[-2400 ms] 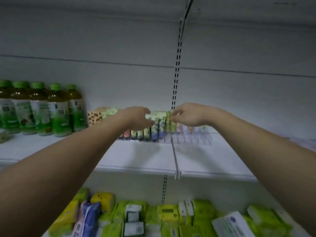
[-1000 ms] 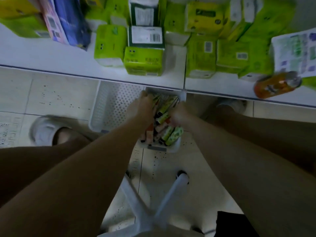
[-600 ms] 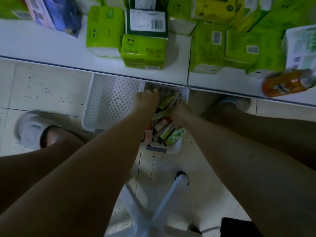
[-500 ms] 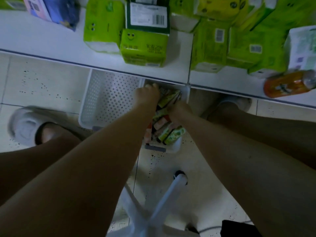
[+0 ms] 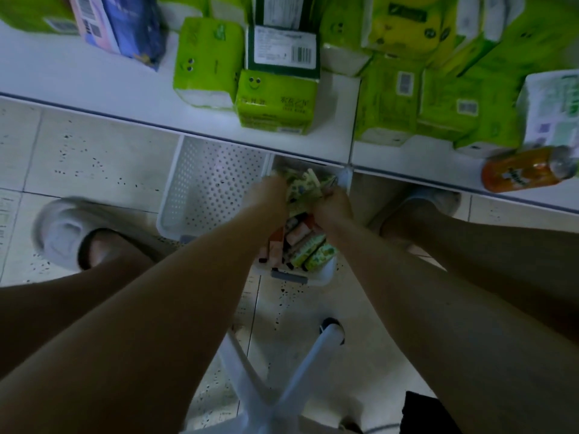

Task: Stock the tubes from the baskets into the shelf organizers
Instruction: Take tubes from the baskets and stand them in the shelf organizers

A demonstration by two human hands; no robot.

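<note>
On the floor stands a small white basket (image 5: 300, 279) full of tubes (image 5: 305, 250) in green and pink wrappers. Both my arms reach down into its far end. My left hand (image 5: 275, 191) and my right hand (image 5: 332, 203) face each other with fingers curled down around a bunch of green-patterned tubes (image 5: 303, 188) held between them. My fingertips are hidden among the tubes. A second white perforated basket (image 5: 213, 189) lies to the left, with nothing in it. The shelf organizers are out of view.
The low white shelf (image 5: 94, 86) above the baskets carries green tissue packs (image 5: 275, 104) and an orange bottle (image 5: 526, 170) lying on its side at the right. My slippered feet (image 5: 62, 233) flank the baskets. White chair legs (image 5: 282, 386) spread below on the tiled floor.
My view dropped from the upper shelf's organizer to the floor. Both hands went into the tube basket and have drawn together around a bunch of green tubes.
</note>
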